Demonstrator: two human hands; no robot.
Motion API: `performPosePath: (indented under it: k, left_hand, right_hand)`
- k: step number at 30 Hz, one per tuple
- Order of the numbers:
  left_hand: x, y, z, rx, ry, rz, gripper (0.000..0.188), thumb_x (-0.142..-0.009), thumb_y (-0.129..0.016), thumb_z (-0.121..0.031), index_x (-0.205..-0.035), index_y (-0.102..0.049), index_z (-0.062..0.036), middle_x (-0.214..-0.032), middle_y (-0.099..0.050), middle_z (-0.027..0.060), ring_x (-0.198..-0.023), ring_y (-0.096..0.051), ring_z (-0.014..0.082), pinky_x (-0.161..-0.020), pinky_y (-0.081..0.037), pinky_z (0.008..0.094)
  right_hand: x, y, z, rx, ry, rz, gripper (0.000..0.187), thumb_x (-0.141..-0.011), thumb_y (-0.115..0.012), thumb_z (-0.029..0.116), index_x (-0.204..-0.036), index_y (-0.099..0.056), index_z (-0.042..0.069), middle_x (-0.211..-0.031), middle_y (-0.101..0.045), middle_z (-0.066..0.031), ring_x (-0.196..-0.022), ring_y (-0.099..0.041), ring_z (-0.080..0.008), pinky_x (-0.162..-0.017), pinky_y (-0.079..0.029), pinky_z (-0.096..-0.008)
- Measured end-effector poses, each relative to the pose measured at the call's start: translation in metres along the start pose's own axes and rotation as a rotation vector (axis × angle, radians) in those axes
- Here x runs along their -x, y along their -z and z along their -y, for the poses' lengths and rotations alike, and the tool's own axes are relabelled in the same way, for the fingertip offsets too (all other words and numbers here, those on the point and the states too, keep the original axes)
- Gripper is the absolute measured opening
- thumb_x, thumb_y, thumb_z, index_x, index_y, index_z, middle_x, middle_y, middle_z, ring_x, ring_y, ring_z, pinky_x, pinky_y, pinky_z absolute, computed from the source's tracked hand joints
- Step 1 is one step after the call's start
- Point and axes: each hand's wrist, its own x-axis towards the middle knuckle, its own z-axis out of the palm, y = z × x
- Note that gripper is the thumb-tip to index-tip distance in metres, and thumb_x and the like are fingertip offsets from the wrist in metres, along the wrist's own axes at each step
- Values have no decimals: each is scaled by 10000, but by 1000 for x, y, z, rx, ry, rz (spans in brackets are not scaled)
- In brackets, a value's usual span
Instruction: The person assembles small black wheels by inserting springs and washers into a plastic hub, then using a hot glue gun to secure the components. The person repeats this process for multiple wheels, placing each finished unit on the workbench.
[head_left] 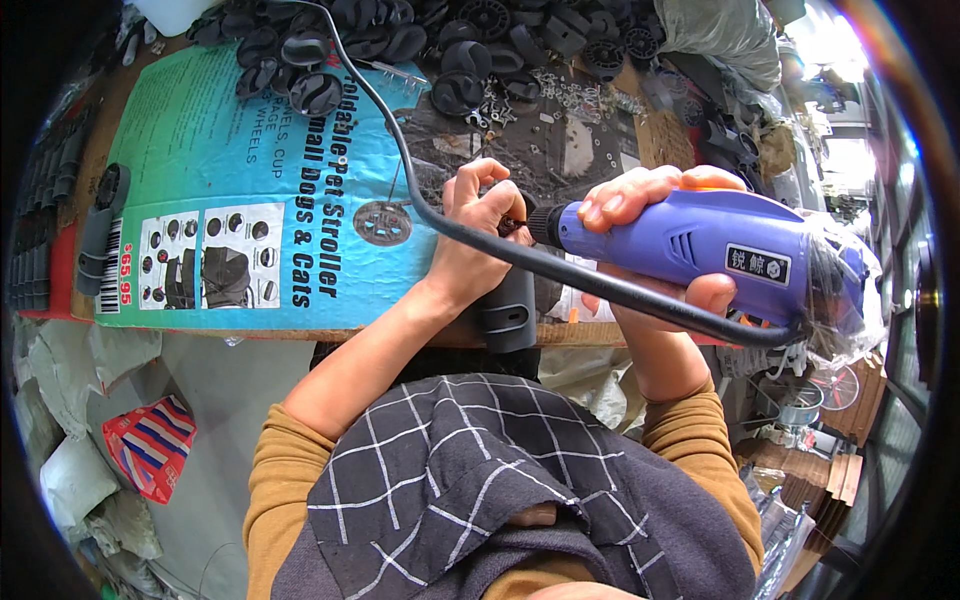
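My right hand [640,235] is wrapped round a purple electric screwdriver [690,245], which lies almost level with its black nose pointing left. At that nose, the fingers of my left hand [475,230] are bent and closed on the upper part of a dark grey plastic bracket [510,310]. The bracket's slotted lower end reaches over the table's front edge. My fingers hide most of the contact between tool and bracket, and any screw there is too small to make out. A thick black cord [560,268] runs from the screwdriver's rear across my left wrist and up.
A blue-green printed cardboard sheet [200,180] covers the table's left side. A similar grey bracket [100,240] lies on its left edge, with several more beyond. Black wheel parts [465,75] are heaped at the back, beside loose small metal hardware [580,100].
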Motion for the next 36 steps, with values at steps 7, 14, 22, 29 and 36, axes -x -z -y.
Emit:
performPosePath:
  k: [7, 14, 22, 29, 36]
  left_hand:
    - [-1, 0, -1, -15, 1, -10, 225, -614, -739, -24, -772, -589, -82, -1150, -487, 122, -1053, -467, 324, -910, -411, 430]
    - [-1, 0, 0, -28, 0, -2, 204, -613, -724, -34, -753, -581, -75, -1118, -488, 114, -1024, -469, 307, -902, -403, 421]
    - [-2, 0, 0, 1, 6, -3, 190, -622, -725, -46, -742, -581, -74, -1112, -491, 110, -1010, -473, 301, -904, -403, 419]
    - [-4, 0, 2, -25, -10, 21, 295, -708, -748, -145, -957, -608, -73, -1106, -533, 126, -1131, -486, 316, -964, -382, 418]
    - [-12, 9, -4, -10, 127, 163, 428, -740, -726, -221, -1107, -603, -38, -999, -626, 161, -957, -626, 332, -830, -504, 392]
  right_hand:
    - [0, -6, 12, 99, -118, -5, 818, -708, -695, 726, -1204, -441, 127, -874, -555, -107, -827, -573, -239, -784, -500, -423]
    - [3, -8, 9, -25, 17, 76, 849, -683, -730, 709, -1221, -429, 126, -874, -556, -118, -835, -563, -246, -797, -490, -432]
    - [0, -10, 18, 162, -113, 43, 822, -739, -673, 715, -1231, -433, 103, -870, -571, -132, -820, -571, -246, -779, -502, -426]
    - [1, -10, 8, 131, 1, 38, 826, -732, -680, 717, -1221, -439, 96, -862, -560, -122, -808, -578, -246, -779, -506, -428]
    - [-6, 0, -12, -67, 65, 37, 754, -803, -583, 731, -1195, -444, 102, -872, -558, -122, -783, -574, -246, -751, -493, -430]
